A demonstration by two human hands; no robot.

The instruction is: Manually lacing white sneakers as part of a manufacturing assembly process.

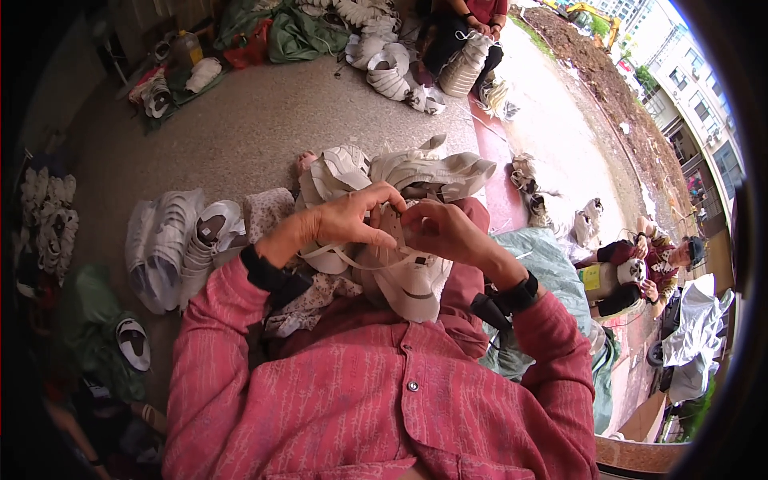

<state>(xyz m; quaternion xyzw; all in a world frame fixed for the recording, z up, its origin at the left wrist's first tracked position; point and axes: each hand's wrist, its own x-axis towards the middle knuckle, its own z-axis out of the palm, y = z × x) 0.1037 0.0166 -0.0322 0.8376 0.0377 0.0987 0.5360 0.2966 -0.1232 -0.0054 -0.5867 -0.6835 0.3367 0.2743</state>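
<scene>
On my lap lies a white sneaker upper (410, 290), its rounded end pointing toward my body. My left hand (340, 220) is closed on its eyelet part, thumb and fingers around the edge. My right hand (444, 230) is bent in a pinch at the same spot, but its curled fingers hide what is between them. A thin white lace (346, 258) loops below my left hand, across the side of the upper. Just beyond my hands rest further white sneaker uppers (436, 172), some touching the one I hold.
Stacked white uppers (164, 240) stand on the floor to my left. A green-grey sheet (544, 268) lies at my right. One person (472, 32) sits ahead with a bundle of uppers; another person (640, 268) sits at the right, handling a shoe. More uppers (392, 68) are heaped ahead.
</scene>
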